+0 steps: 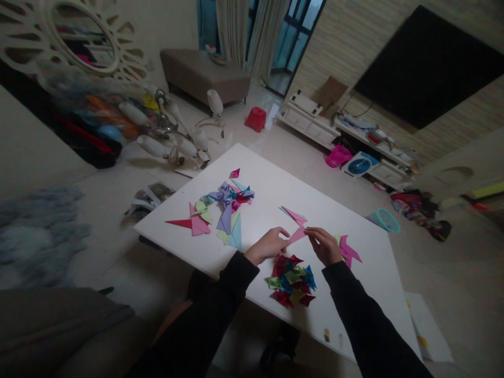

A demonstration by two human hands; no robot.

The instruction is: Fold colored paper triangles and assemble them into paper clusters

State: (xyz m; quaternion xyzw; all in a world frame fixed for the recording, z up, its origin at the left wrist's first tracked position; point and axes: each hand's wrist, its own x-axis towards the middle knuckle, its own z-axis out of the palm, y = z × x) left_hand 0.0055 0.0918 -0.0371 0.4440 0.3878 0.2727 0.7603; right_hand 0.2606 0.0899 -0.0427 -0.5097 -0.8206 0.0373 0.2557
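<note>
A pink folded paper piece (297, 235) is stretched between my two hands, just above the white table. My left hand (271, 244) pinches its lower left end, and my right hand (323, 245) grips the other end with the fingertips. Beyond it lie slim pink and light-blue folded papers (293, 214). Close to my left wrist sits a heap of small red, green and blue origami pieces (292, 281). Past my right hand a magenta folded paper (348, 251) rests partly hidden.
Purple, pink, green and blue folded papers (225, 205) spread over the left part of the white table (268, 173). Two small objects (326, 335) lie near its front edge. A chandelier (177, 139) stands on the floor at the left, and a turquoise basket (385, 220) is beyond the right edge.
</note>
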